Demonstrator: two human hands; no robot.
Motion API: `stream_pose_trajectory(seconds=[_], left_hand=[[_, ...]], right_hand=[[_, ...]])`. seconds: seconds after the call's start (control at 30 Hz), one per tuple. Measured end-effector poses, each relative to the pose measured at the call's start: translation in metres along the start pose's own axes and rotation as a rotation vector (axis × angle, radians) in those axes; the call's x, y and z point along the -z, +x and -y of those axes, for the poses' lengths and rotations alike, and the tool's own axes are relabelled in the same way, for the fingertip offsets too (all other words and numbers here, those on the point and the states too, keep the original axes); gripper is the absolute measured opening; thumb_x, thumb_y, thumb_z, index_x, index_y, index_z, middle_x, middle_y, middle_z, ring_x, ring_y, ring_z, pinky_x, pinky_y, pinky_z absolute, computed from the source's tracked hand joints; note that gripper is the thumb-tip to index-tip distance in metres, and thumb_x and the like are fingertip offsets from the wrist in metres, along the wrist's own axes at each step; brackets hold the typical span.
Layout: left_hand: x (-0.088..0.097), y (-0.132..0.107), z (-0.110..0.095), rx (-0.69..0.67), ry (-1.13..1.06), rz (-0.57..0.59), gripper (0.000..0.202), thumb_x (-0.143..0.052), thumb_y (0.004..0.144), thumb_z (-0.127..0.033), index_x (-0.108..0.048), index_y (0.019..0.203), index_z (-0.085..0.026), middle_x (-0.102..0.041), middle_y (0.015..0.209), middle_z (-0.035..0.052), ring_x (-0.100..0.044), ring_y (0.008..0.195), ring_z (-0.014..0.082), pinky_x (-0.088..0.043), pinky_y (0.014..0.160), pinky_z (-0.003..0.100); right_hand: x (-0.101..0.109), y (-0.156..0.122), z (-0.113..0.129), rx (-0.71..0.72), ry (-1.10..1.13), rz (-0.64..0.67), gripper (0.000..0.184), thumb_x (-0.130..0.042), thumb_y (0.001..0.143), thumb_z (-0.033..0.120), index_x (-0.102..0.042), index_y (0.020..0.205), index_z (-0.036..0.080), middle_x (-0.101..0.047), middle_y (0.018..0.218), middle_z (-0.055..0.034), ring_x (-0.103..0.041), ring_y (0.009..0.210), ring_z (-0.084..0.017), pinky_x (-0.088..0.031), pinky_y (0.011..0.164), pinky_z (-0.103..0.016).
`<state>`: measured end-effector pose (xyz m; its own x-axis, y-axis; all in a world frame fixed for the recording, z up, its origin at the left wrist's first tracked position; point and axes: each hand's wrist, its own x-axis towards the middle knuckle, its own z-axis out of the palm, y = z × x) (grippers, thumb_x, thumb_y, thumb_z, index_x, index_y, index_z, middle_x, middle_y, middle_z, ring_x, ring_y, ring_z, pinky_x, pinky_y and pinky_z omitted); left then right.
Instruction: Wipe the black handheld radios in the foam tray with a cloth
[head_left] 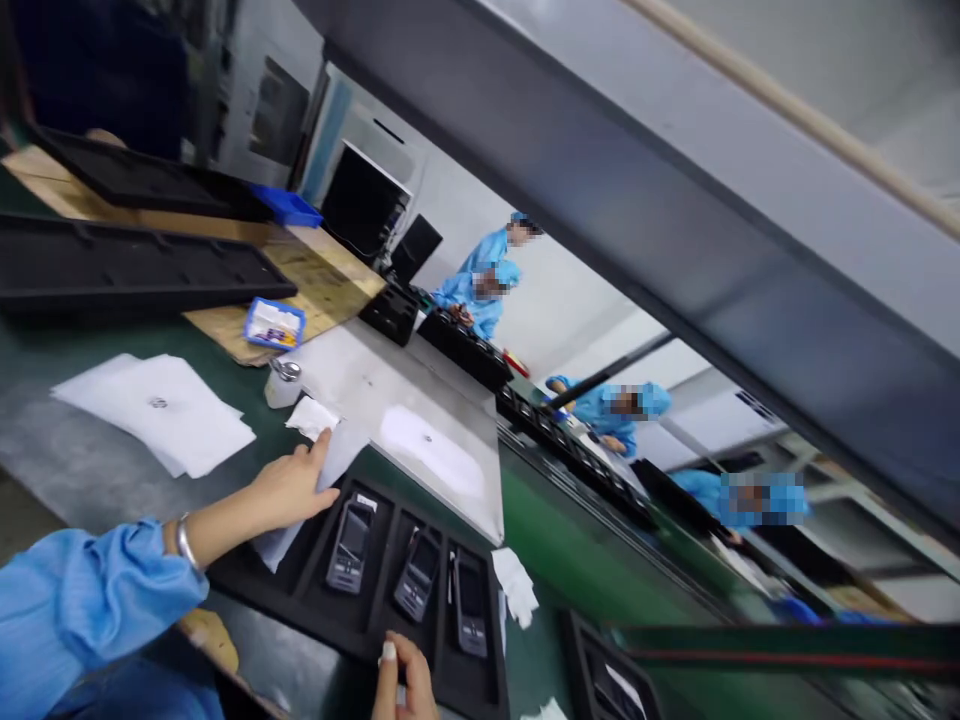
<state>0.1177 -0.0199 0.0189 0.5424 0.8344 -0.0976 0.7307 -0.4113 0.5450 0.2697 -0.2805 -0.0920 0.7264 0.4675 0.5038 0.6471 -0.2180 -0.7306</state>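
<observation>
My left hand [292, 487] reaches in from the left, its index finger and thumb stretched apart. It lies over a whitish translucent sheet [346, 447], which shows on both sides of the hand; no grip on it is visible. Just beyond the fingertips is a crumpled white tissue [311, 417]. Below and to the right, a black compartment tray [379, 570] bears three dark handheld devices with screens and keys: one device [351, 545], a second device [418, 575] and a third device [470, 603]. At the tray's near edge, my right hand [405, 680] has thumb and finger closed; what they hold is unclear.
White paper sheets [161, 410] lie left, near a small metal-topped bottle [283, 384] and a blue box [274, 324]. Black trays [135, 265] rest on cardboard. A pale board [450, 400] lies ahead. A slanting grey beam [600, 200] crosses overhead. Several co-workers in blue [480, 300] sit beyond.
</observation>
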Motion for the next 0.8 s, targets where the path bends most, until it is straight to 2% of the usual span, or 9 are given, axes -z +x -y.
stream_pose_trajectory(seconds=[0.1, 0.23, 0.3, 0.4, 0.47, 0.53, 0.63, 0.8], left_hand=[[-0.01, 0.007, -0.012, 0.02, 0.16, 0.005, 0.09, -0.056, 0.089, -0.043, -0.01, 0.159, -0.01, -0.058, 0.122, 0.0288, -0.067, 0.102, 0.042, -0.049, 0.087, 0.05], [-0.017, 0.0, -0.029, -0.014, 0.293, -0.063, 0.078, -0.044, 0.098, -0.045, -0.009, 0.16, -0.014, -0.054, 0.128, 0.0271, -0.056, 0.118, 0.0421, -0.047, 0.09, 0.048], [-0.026, -0.009, -0.041, -0.05, 0.324, -0.066, 0.077, -0.041, 0.099, -0.051, -0.011, 0.16, -0.015, -0.059, 0.122, 0.0235, -0.058, 0.115, 0.0393, -0.048, 0.09, 0.046], [-0.049, -0.021, -0.061, -0.085, 0.352, -0.025, 0.087, -0.054, 0.092, -0.057, -0.018, 0.159, -0.014, -0.066, 0.107, 0.0193, -0.065, 0.094, 0.0339, -0.05, 0.083, 0.042], [-0.067, -0.025, -0.074, -0.089, 0.369, -0.015, 0.096, -0.065, 0.086, -0.056, -0.021, 0.158, -0.012, -0.064, 0.107, 0.0202, -0.065, 0.091, 0.0339, -0.051, 0.079, 0.041], [-0.082, -0.025, -0.085, -0.079, 0.386, -0.025, 0.102, -0.072, 0.081, -0.053, -0.02, 0.158, -0.011, -0.062, 0.109, 0.0228, -0.064, 0.093, 0.0362, -0.052, 0.077, 0.042], [-0.096, -0.022, -0.097, -0.062, 0.396, -0.04, 0.103, -0.074, 0.08, -0.045, -0.017, 0.159, -0.011, -0.06, 0.109, 0.0254, -0.062, 0.095, 0.0391, -0.052, 0.075, 0.045], [-0.098, -0.022, -0.101, -0.065, 0.328, -0.034, 0.099, -0.069, 0.079, -0.027, -0.013, 0.158, -0.005, -0.061, 0.111, 0.0271, -0.061, 0.102, 0.0405, -0.052, 0.081, 0.048]], right_hand=[[0.009, -0.011, -0.013, 0.1, 0.026, -0.014, 0.03, -0.056, 0.096, 0.043, -0.074, 0.087, 0.021, -0.074, 0.086, -0.0076, -0.071, 0.09, -0.026, -0.054, 0.089, -0.04], [0.012, -0.012, -0.017, 0.182, 0.105, 0.021, 0.018, -0.054, 0.097, 0.028, -0.071, 0.094, 0.022, -0.071, 0.083, -0.0052, -0.069, 0.079, -0.023, -0.052, 0.09, -0.045], [0.011, -0.01, -0.017, 0.226, 0.134, 0.041, 0.015, -0.055, 0.096, 0.023, -0.07, 0.097, 0.022, -0.069, 0.081, -0.0034, -0.066, 0.074, -0.021, -0.05, 0.089, -0.046], [0.01, -0.007, -0.021, 0.267, 0.147, 0.056, 0.016, -0.054, 0.095, 0.018, -0.069, 0.1, 0.022, -0.068, 0.081, -0.0016, -0.065, 0.072, -0.018, -0.049, 0.089, -0.044], [0.011, -0.006, -0.024, 0.316, 0.154, 0.063, 0.016, -0.054, 0.095, 0.017, -0.068, 0.102, 0.022, -0.067, 0.081, -0.0009, -0.064, 0.072, -0.017, -0.048, 0.089, -0.041], [0.012, -0.005, -0.027, 0.371, 0.16, 0.075, 0.016, -0.054, 0.096, 0.016, -0.068, 0.103, 0.021, -0.067, 0.081, -0.0008, -0.064, 0.072, -0.016, -0.048, 0.089, -0.039], [0.015, -0.004, -0.027, 0.378, 0.156, 0.091, 0.017, -0.053, 0.097, 0.016, -0.066, 0.105, 0.02, -0.066, 0.082, -0.0013, -0.064, 0.072, -0.016, -0.048, 0.091, -0.039], [0.019, -0.007, -0.031, 0.398, 0.15, 0.127, 0.019, -0.051, 0.096, 0.015, -0.066, 0.107, 0.021, -0.068, 0.082, -0.0021, -0.065, 0.073, -0.017, -0.05, 0.09, -0.04]])
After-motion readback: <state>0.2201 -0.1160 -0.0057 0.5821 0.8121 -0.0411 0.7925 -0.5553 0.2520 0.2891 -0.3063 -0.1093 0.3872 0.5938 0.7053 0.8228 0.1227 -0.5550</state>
